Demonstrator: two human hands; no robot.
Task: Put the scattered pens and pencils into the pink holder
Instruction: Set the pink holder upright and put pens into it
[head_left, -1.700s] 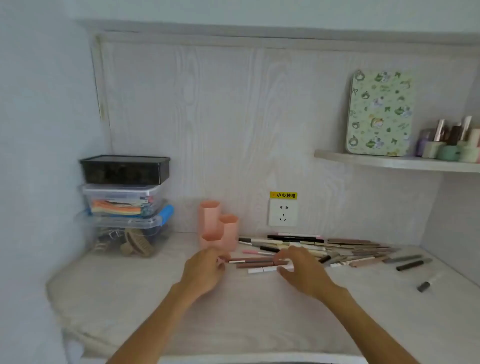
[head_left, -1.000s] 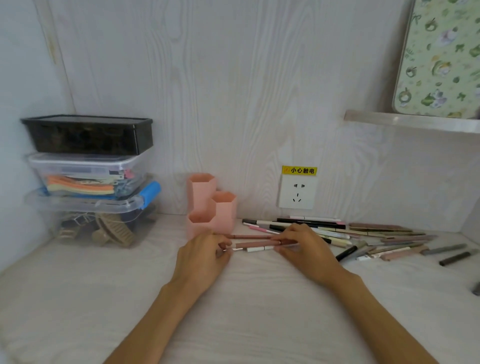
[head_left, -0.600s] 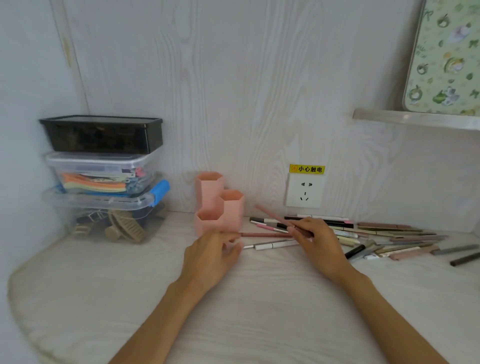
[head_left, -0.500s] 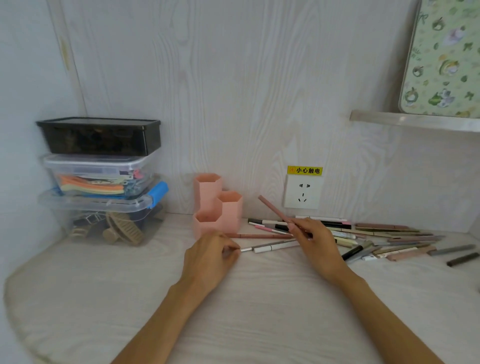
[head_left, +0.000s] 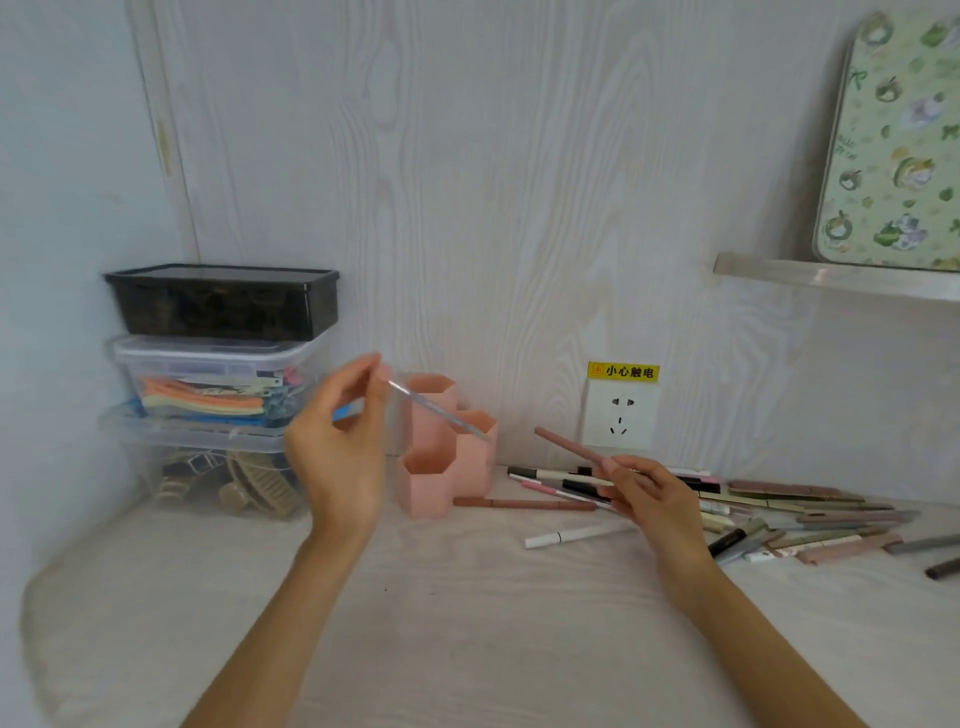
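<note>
The pink holder (head_left: 448, 488), three joined hexagonal tubes, stands on the white desk by the back wall. My left hand (head_left: 340, 447) is raised just left of it, pinching a thin blurred pen (head_left: 439, 410) that slants across the holder's tops. My right hand (head_left: 649, 493) holds a brownish-pink pencil (head_left: 569, 449) tilted up to the left. A brown pencil (head_left: 524, 503) and a white pen (head_left: 574, 535) lie loose near the holder. Several more pens and pencils (head_left: 810, 519) are scattered to the right.
Three stacked plastic boxes (head_left: 218, 384) stand at the left against the wall. A wall socket (head_left: 619, 415) with a yellow label sits behind the pens. A shelf (head_left: 836, 278) with a floral board (head_left: 893, 145) juts out at the upper right.
My left hand has risen from the desk with a thin pen, up beside the holder. My right hand stays over the pile with the brownish-pink pencil lifted.
</note>
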